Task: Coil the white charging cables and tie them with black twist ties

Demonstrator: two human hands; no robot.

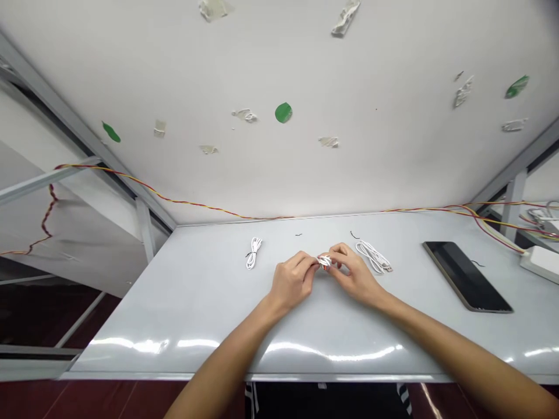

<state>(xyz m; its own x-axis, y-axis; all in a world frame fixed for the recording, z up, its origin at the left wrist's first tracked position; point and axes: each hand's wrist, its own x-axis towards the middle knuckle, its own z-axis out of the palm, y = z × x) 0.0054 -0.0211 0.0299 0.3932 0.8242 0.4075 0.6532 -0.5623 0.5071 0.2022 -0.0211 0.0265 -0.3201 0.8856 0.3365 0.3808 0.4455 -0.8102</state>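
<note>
On the table (196, 314), both hands' fingers (311, 263) pinch a white cable (324, 261).

3 wht cables (254, 253), 1 blk tablet (465, 276)

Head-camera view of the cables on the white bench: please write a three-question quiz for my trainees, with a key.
1. True or false: the left hand and the right hand both touch the small white cable coil.
2. Multiple choice: what lies between the right hand and the black tablet?
A. Tied white cable bundle
B. Loose white cable
C. White power block
3. Fill in the blank: the red-and-yellow wires run along the ____ edge of the white bench.

Key: 1. True; 2. B; 3. far
</note>
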